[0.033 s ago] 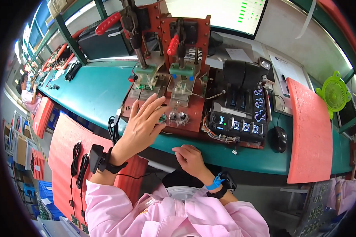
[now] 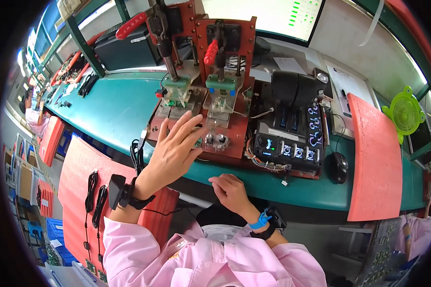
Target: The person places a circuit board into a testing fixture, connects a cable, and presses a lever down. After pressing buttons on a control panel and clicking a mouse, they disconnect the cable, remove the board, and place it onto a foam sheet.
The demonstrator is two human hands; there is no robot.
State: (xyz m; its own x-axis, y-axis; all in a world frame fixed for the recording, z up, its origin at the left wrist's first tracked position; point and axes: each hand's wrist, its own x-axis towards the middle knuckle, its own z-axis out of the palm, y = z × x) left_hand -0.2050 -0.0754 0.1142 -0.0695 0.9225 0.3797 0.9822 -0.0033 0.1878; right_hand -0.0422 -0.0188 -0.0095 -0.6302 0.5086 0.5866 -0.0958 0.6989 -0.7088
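Note:
My left hand is open, its fingers spread above the front left part of a red test fixture base. It covers part of the base, and a bit of green circuit board shows beside its fingers. On the base stand two toggle-clamp presses, the left with a red lever, the right with a red grip. Under the left press lies a small green board. My right hand is loosely closed by the bench's front edge, with nothing visible in it.
Right of the fixture sits a black control box with lit dials, then a black mouse and a pink foam sheet. A green fan stands far right. Coiled black cables lie on pink foam at left.

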